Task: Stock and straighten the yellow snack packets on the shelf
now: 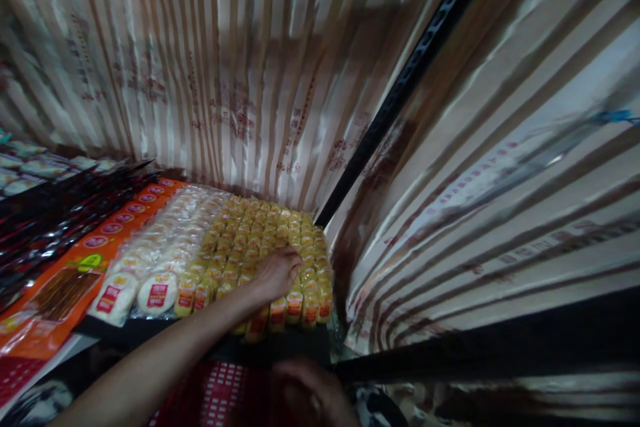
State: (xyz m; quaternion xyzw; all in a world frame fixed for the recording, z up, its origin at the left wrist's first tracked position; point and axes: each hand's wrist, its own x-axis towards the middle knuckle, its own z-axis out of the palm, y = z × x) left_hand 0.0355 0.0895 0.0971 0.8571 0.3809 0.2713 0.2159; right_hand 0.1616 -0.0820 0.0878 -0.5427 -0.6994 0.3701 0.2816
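Rows of small yellow packaged snacks (240,223) with red and orange labels stand close together on a dark surface. My left hand (280,272) reaches over them from the lower left. Its fingers are curled down among the packets at the right part of the rows, and what they hold, if anything, is hidden. Lower down, in front of the display edge, my right hand (317,383) is dark and smeared by motion. Its fingers cannot be made out clearly.
Left of the yellow packets lie round white packaged cakes (157,293), then orange snack packs (65,280) and dark shiny packets (70,213). Striped plastic sheeting (240,67) hangs behind and at the right. A black pole (390,107) slants down to the back corner.
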